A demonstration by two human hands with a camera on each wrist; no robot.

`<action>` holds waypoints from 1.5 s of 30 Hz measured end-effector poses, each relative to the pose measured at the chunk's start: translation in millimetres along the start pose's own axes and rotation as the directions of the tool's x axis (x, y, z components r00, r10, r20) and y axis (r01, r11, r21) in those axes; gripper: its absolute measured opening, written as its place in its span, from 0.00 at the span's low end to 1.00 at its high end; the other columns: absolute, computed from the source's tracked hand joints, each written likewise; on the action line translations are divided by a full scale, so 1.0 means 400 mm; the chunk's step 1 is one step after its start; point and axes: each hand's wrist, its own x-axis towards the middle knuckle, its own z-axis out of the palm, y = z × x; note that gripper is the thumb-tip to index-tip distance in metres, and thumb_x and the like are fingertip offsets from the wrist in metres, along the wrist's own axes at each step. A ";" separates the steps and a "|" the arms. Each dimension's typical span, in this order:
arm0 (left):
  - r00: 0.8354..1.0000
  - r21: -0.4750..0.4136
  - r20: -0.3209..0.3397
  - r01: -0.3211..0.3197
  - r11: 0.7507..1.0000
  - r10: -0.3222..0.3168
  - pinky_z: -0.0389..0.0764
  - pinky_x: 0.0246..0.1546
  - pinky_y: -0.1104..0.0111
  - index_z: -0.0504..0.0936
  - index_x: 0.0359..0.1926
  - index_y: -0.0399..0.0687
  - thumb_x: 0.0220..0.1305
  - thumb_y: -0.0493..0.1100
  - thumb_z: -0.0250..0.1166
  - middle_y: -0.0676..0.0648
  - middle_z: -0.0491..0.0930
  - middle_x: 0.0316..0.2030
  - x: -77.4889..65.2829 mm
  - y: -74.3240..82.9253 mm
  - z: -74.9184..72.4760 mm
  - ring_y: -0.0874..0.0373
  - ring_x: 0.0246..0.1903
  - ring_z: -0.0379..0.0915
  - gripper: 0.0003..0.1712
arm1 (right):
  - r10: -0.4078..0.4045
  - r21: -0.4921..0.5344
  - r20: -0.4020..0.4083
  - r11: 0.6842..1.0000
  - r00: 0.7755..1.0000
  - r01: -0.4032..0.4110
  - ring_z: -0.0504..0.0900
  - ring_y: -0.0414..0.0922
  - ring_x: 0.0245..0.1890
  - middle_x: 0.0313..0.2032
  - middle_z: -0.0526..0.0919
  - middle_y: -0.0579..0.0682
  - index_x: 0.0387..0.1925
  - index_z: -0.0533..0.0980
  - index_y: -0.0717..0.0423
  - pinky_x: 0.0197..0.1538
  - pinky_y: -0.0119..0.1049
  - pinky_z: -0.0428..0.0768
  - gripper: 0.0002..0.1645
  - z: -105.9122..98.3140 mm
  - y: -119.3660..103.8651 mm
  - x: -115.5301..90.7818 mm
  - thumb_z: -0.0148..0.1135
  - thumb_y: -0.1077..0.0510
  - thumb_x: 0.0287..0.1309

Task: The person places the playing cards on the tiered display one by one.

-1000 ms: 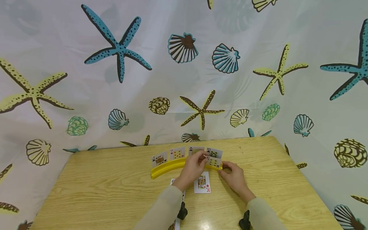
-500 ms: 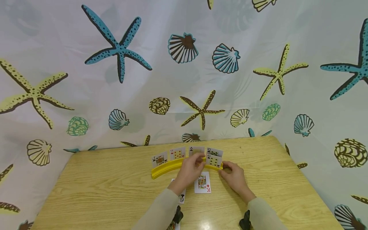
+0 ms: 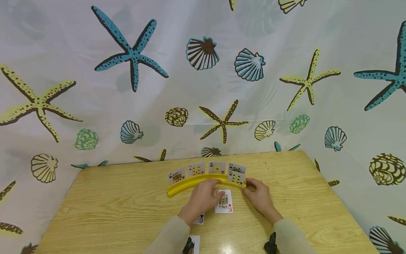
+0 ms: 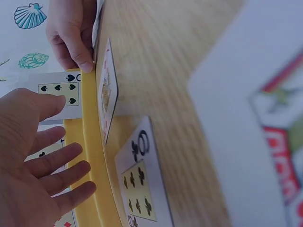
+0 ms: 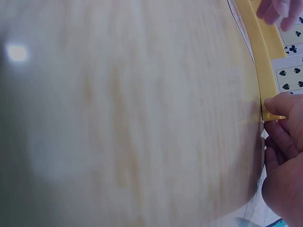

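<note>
A curved yellow card holder point(image 3: 190, 181) stands on the table with playing cards upright in it. At its right end, a six of spades point(image 3: 236, 178) leans in front of a black ten point(image 3: 240, 168). My left hand point(image 3: 203, 195) is in front of the holder, fingers spread and holding nothing; its thumb overlaps the king of diamonds point(image 3: 226, 204) lying on the table. The left wrist view shows those spread fingers point(image 4: 71, 153) beside the holder. With thumb and fingers, my right hand point(image 3: 260, 197) pinches the holder's right end, also seen in the right wrist view.
A jack point(image 3: 176, 176), a seven of diamonds point(image 3: 196, 170) and an ace point(image 3: 217, 167) stand farther left in the holder. Flat on the wooden table point(image 3: 120, 211) lie a six of clubs point(image 4: 142, 184), partly under my left forearm, and a face card point(image 3: 196, 241) nearer me.
The left hand has let go of the six of spades, which now stands in the holder, and has drawn back toward me, opening. The right hand has stayed at the holder's end.
</note>
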 end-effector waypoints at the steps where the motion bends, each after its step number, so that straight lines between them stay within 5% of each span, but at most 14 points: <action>1: 1.000 0.029 0.010 -0.005 1.000 0.005 0.85 0.57 0.52 0.84 0.62 0.43 0.70 0.50 0.71 0.41 0.86 0.57 -0.005 -0.003 0.001 0.46 0.53 0.84 0.25 | 0.001 0.000 0.001 1.000 1.000 -0.001 0.85 0.58 0.57 0.50 0.89 0.59 0.59 0.82 0.65 0.70 0.60 0.75 0.23 0.000 -0.001 0.000 0.72 0.61 0.64; 9: 0.996 0.233 0.061 -0.083 0.969 0.070 0.82 0.61 0.47 0.84 0.62 0.44 0.64 0.60 0.74 0.38 0.84 0.58 -0.039 -0.023 0.009 0.42 0.59 0.81 0.33 | 0.021 0.007 0.009 1.000 1.000 -0.021 0.84 0.58 0.59 0.52 0.89 0.60 0.61 0.81 0.65 0.68 0.58 0.78 0.24 0.000 -0.006 -0.001 0.72 0.61 0.65; 14: 0.991 0.293 0.131 -0.079 0.953 0.042 0.78 0.64 0.42 0.81 0.65 0.45 0.62 0.67 0.74 0.37 0.80 0.62 -0.050 -0.021 0.006 0.40 0.65 0.75 0.41 | 0.020 0.005 0.005 1.000 1.000 -0.020 0.84 0.59 0.59 0.52 0.89 0.61 0.61 0.81 0.66 0.68 0.59 0.77 0.25 -0.002 -0.009 -0.003 0.72 0.61 0.65; 34: 0.967 0.237 0.239 0.033 0.971 -0.091 0.70 0.72 0.38 0.76 0.72 0.43 0.60 0.69 0.74 0.32 0.67 0.74 -0.051 -0.026 0.007 0.34 0.75 0.62 0.49 | 0.023 0.007 0.009 1.000 1.000 -0.023 0.84 0.58 0.58 0.52 0.89 0.59 0.61 0.81 0.65 0.68 0.59 0.77 0.25 0.000 -0.008 -0.005 0.72 0.60 0.65; 45: 0.965 0.222 0.244 0.043 0.974 -0.098 0.70 0.71 0.38 0.74 0.72 0.44 0.55 0.69 0.78 0.31 0.66 0.75 -0.053 -0.016 -0.006 0.34 0.74 0.63 0.52 | 0.031 0.005 0.014 0.999 0.999 -0.031 0.83 0.57 0.59 0.52 0.89 0.58 0.61 0.81 0.63 0.69 0.59 0.76 0.24 0.002 -0.003 -0.003 0.72 0.59 0.66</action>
